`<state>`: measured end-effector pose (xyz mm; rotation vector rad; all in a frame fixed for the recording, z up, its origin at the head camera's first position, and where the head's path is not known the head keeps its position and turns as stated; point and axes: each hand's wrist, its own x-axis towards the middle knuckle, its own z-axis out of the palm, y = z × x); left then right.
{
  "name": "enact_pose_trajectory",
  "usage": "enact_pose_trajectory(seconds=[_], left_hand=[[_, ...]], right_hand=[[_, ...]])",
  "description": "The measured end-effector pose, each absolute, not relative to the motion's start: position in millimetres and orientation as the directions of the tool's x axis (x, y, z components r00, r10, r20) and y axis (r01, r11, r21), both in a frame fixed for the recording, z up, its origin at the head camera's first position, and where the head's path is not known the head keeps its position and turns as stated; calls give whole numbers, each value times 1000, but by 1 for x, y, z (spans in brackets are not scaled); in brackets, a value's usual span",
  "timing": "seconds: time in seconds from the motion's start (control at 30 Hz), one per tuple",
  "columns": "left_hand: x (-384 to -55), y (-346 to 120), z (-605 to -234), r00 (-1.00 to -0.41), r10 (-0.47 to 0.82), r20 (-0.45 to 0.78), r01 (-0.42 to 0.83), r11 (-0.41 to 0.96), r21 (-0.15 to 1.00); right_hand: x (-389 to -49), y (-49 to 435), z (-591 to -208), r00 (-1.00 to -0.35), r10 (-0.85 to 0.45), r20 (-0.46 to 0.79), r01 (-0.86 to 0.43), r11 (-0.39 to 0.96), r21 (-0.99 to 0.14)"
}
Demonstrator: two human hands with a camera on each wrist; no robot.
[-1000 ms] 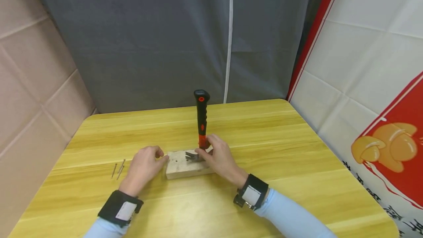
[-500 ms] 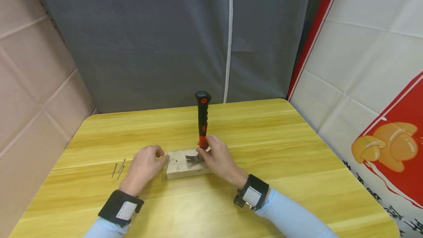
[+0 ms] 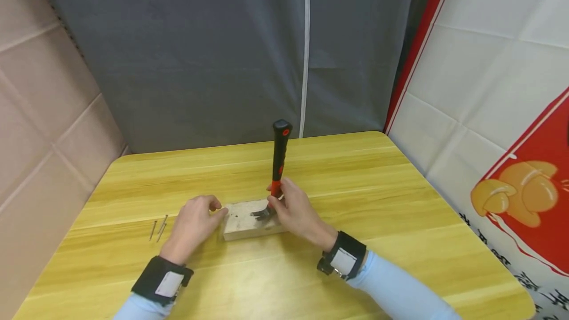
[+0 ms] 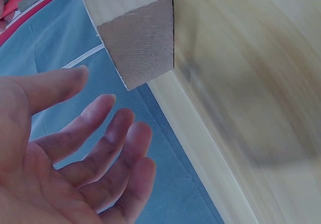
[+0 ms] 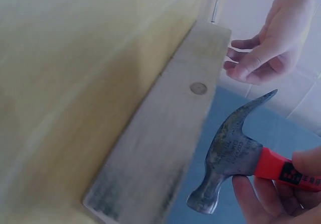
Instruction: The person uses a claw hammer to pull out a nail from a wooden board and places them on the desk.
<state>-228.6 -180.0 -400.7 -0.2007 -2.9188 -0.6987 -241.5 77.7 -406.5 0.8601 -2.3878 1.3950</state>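
Observation:
A claw hammer (image 3: 279, 157) stands nearly upright over a pale wooden block (image 3: 242, 233), its black handle up and leaning slightly right. My right hand (image 3: 302, 214) grips it at the red neck, close to the metal head (image 5: 234, 151). The claw points left across the block's top in the head view. My left hand (image 3: 193, 226) is beside the block's left end, fingers loosely curved and holding nothing. From the left wrist, a small gap separates that hand (image 4: 85, 153) from the block's end face (image 4: 140, 43). Small dark marks show on the block's top.
Several loose nails (image 3: 162, 231) lie on the wood-grain table (image 3: 378, 186), left of my left hand. A grey curtain (image 3: 200, 63) hangs behind the table's far edge. Tiled-pattern sheets (image 3: 471, 63) stand along both sides.
The hammer's handle has tipped to the right, its head turning slightly with it. My right hand has shifted a little rightward. The left hand and the block have stayed put.

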Motion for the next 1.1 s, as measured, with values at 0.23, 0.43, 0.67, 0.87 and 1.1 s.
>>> enact_pose_trajectory(seconds=[0.23,0.43,0.67,0.87,1.1], left_hand=[[-230,-177,-401,-977,116,179,187,868,460],[-231,-169,-404,-941,194,276,316,797,515],[-234,-158,-405,-855,295,428,506,660,556],[-236,-148,-407,-790,366,492,613,506,607],[-237,-132,-411,-748,450,489,645,317,696]], right_hand=[[-239,84,-397,-758,-394,519,-644,329,-691],[-239,89,-396,-752,-416,512,-645,305,-701],[-236,92,-394,-763,-455,459,-617,302,-727],[-234,92,-394,-741,-486,463,-631,270,-727],[-232,89,-397,-716,-521,464,-631,199,-750]])
